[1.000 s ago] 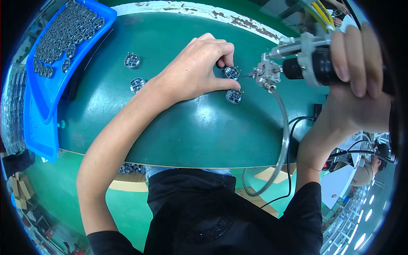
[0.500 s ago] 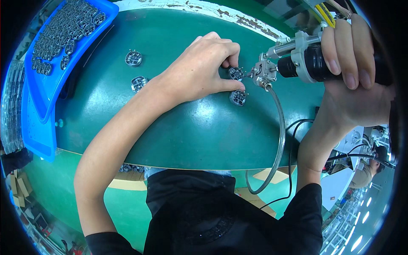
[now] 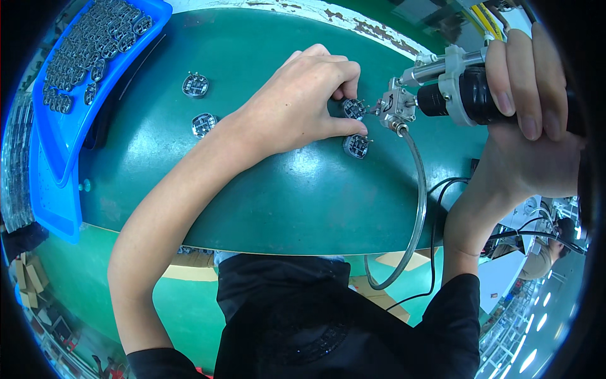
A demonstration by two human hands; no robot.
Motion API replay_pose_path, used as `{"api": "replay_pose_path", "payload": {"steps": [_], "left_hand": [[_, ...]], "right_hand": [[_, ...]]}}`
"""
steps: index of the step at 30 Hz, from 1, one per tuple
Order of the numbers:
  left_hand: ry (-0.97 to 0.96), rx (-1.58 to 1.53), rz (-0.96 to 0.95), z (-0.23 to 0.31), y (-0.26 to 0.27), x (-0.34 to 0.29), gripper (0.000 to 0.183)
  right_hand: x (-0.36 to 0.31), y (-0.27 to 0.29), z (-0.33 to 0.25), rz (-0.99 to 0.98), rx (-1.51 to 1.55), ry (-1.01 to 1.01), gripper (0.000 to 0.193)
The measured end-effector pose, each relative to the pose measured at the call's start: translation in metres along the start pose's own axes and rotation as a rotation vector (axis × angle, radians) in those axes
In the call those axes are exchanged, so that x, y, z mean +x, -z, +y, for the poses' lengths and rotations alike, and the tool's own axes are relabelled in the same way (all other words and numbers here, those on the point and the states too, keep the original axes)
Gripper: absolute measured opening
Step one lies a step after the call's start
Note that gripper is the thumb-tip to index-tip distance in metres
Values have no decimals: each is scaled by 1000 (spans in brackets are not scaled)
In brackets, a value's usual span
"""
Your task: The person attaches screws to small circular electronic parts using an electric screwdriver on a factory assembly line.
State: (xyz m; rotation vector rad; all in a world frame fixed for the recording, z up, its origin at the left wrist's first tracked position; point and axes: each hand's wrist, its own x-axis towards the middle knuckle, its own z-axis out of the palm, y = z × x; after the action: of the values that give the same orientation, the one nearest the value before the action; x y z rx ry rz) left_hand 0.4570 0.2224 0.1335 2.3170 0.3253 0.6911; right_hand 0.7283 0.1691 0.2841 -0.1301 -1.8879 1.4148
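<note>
My right hand is wrapped round the black body of an electric screwdriver, which lies nearly level across the view. At its front is a metal nose block with a clear hose running down from it. The nose tip meets a small round grey part with circuitry and short pins. That part sits between the thumb and fingers of my left hand, pinched at its edge. A second such part lies just below my left thumb.
Two more round parts lie on the green table at left. A blue tray full of similar parts stands at the far left, over another blue tray. Black cables hang over the table's right side.
The view has shifted slightly. Both hands keep their holds, and the screwdriver tip stays at the pinched part.
</note>
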Motion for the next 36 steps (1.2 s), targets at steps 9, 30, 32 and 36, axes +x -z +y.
{"api": "replay_pose_path", "payload": {"steps": [9, 30, 32, 36], "left_hand": [[18, -7, -26, 1, 11, -1, 40], [26, 422, 183, 57, 6, -44, 87], [-22, 472, 180, 59, -34, -26, 78], [-88, 476, 230, 57, -54, -16, 42]], "right_hand": [[49, -61, 15, 506, -159, -22, 38], [35, -101, -46, 813, -352, 236, 33], [29, -98, -49, 921, -341, 211, 32], [19, -94, -47, 974, -335, 217, 31]]}}
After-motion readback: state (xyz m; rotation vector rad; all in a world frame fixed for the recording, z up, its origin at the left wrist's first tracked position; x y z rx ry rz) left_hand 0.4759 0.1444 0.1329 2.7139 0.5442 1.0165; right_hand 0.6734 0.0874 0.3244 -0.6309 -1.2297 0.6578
